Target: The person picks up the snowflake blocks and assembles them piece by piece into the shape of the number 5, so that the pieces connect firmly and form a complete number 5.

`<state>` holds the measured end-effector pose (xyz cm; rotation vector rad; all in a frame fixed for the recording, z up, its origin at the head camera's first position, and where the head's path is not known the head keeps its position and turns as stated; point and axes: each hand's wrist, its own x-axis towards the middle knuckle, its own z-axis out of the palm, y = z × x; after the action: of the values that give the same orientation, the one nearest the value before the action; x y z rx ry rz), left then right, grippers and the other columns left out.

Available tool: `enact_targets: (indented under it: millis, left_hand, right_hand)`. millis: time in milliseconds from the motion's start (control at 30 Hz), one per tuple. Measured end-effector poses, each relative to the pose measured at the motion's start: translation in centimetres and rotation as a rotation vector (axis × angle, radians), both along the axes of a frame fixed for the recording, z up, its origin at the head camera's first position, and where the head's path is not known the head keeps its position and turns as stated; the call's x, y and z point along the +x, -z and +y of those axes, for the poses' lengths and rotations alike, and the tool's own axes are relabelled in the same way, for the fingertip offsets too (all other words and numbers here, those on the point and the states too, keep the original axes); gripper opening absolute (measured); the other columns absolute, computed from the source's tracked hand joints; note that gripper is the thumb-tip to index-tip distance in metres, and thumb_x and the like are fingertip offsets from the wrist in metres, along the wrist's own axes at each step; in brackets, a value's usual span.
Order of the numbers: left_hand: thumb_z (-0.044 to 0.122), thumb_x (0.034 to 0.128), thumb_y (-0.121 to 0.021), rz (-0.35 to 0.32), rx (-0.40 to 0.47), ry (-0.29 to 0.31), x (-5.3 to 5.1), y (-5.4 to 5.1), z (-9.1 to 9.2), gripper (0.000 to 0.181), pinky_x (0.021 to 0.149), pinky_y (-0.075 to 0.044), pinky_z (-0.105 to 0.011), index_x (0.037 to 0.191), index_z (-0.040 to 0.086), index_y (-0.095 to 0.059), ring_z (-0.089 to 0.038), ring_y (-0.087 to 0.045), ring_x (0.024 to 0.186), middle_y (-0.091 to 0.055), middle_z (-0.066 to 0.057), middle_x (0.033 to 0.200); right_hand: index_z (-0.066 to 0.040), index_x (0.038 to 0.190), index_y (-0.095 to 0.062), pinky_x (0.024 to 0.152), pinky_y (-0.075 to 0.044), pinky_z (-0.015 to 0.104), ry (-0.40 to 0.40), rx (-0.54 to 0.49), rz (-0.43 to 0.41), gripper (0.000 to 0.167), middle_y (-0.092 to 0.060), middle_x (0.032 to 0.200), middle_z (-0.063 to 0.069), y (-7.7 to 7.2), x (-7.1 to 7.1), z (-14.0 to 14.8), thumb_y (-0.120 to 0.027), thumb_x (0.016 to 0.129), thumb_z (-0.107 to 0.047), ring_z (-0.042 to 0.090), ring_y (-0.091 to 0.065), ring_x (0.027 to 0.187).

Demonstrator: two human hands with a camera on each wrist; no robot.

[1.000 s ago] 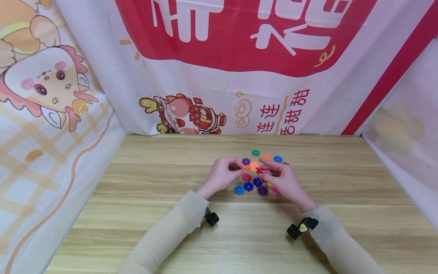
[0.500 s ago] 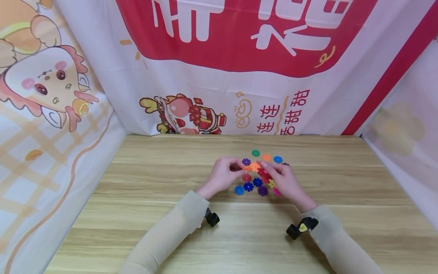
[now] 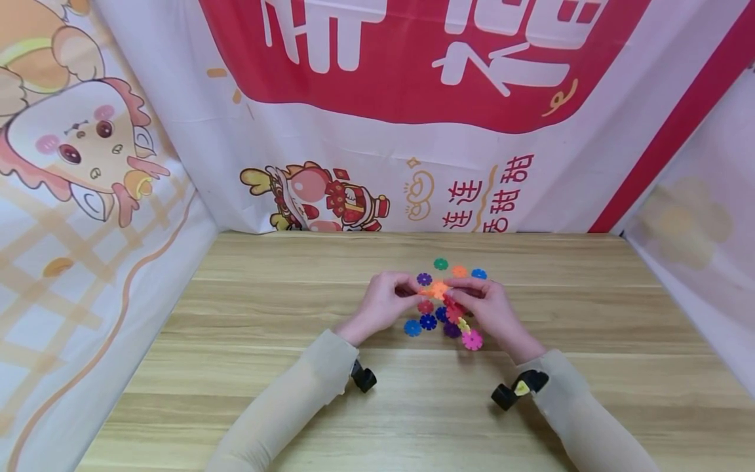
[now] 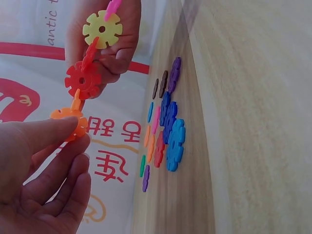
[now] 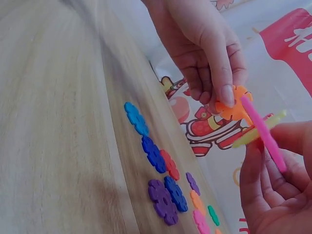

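A chain of joined notched discs hangs between the two hands above the table. The left hand (image 4: 48, 170) pinches an orange disc (image 4: 73, 127) at one end between thumb and fingertips. In the left wrist view a red disc (image 4: 83, 79), a yellow disc (image 4: 102, 29) and a pink piece (image 4: 113, 8) follow along the chain. The right hand (image 5: 278, 180) has its thumb and fingers at the middle of the chain, behind the yellow disc (image 5: 243, 138) and pink disc (image 5: 263, 132). In the head view the pink end (image 3: 472, 339) points toward the person.
Loose discs lie on the wooden table (image 3: 265, 393) under and around the hands: light blue (image 3: 412, 328), dark blue (image 3: 428, 321), green (image 3: 440, 263), orange (image 3: 459, 271), purple (image 3: 424, 279) and others. Printed cloth (image 3: 354, 131) stands behind the table.
The pink and yellow end of the chain has swung toward the person, out from beside the right hand. The right fingers have shifted on the chain; the left hand has hardly moved.
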<state>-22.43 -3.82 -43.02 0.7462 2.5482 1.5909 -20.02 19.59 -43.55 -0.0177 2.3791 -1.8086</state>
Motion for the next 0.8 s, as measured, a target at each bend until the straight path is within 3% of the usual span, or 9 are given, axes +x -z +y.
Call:
enact_targets:
  millis: [167,400,800]
  left_hand:
    - [0.008,0.0882,-0.081,0.007,0.005,-0.001,0.1,-0.1,-0.3,0.008,0.074,-0.057,-0.025,0.091,0.013,-0.075,-0.010,-0.066,0.080,-0.072,0.007,0.088]
    - [0.011,0.0921,-0.078,0.040,-0.028,0.048,0.1,-0.3,-0.7,0.003,0.077,-0.057,-0.026,0.092,0.008,-0.076,-0.008,-0.066,0.083,-0.072,0.007,0.090]
    - [0.009,0.0938,-0.076,0.108,-0.077,0.091,0.1,-0.5,-1.0,0.001,0.077,-0.055,-0.026,0.093,0.009,-0.076,-0.007,-0.065,0.084,-0.071,0.008,0.090]
  right_hand:
    - [-0.006,0.126,-0.070,0.087,-0.057,0.034,0.001,-0.049,-0.010,0.034,-0.070,0.120,0.011,0.1,-0.1,-0.2,-0.072,0.098,-0.026,0.021,-0.068,0.098]
    - [0.001,0.121,-0.069,0.083,-0.059,0.030,0.003,-0.116,0.011,0.028,-0.071,0.116,0.013,0.0,0.0,-0.7,-0.071,0.098,-0.015,0.019,-0.071,0.095]
    - [0.005,0.117,-0.068,0.085,-0.059,0.034,0.030,-0.131,-0.022,0.024,-0.071,0.112,0.016,-0.1,0.3,-1.4,-0.072,0.097,-0.009,0.019,-0.072,0.092]
